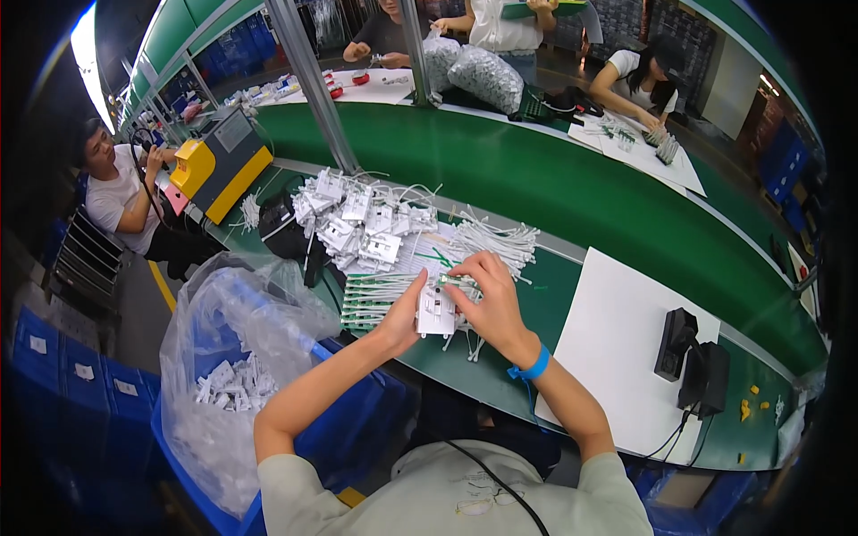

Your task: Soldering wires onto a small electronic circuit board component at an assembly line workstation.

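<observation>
My left hand [407, 313] grips the side of a flat white plastic housing [436, 317] with small openings in its face. Over its top end is my right hand [493, 299], with thumb and fingers pinched on a small green-and-white piece [447, 280], partly hidden by the fingers. To the left of my hands, white cables with green ends [366, 304] lie in a row. Behind them rises a heap of similar white housings [362, 219]. A bundle of loose white cables [496, 246] lies just beyond my right hand.
A blue bin [183, 464] lined with a clear bag [214, 330] holds white parts at my left. White board [599, 330] and black power adapters [704, 380] are on the right of the green bench. A yellow-and-grey machine [223, 165] stands far left. Several people work nearby.
</observation>
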`<state>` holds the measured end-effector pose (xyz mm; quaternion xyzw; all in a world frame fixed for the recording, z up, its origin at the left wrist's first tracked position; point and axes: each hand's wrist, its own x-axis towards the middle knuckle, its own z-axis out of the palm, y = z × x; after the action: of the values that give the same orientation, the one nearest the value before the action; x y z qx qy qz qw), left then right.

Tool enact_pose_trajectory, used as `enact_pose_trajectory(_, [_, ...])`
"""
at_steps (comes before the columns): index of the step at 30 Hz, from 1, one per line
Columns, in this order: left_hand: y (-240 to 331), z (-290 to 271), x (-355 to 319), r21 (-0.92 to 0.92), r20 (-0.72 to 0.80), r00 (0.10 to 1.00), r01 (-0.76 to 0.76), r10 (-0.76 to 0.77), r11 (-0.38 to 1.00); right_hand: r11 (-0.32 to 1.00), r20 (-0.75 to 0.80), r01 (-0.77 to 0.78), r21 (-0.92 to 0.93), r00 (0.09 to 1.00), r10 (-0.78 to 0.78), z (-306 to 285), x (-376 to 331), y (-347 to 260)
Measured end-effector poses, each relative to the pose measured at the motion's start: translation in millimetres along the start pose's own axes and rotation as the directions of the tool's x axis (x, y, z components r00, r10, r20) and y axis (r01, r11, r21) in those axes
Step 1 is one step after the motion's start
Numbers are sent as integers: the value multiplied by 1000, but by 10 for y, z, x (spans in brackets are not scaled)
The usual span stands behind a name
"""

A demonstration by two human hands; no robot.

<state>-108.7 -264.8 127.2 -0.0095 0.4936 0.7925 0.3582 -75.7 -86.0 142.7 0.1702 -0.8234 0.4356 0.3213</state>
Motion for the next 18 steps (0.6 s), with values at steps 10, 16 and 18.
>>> enact_pose_trajectory(10, [15,31,-61,6,17,1000,-7,7,1000,999,57,40,-19,998,-39,3,-30,2])
enact_pose_trajectory(16, [36,85,-85,25,-3,1000,6,-6,1000,999,96,46,6,994,-46,9,-38,-2])
enact_pose_trajectory(18, [50,104,-107,30,9,1000,10,-10,1000,999,93,21,33,995,-24,34,-54,-11])
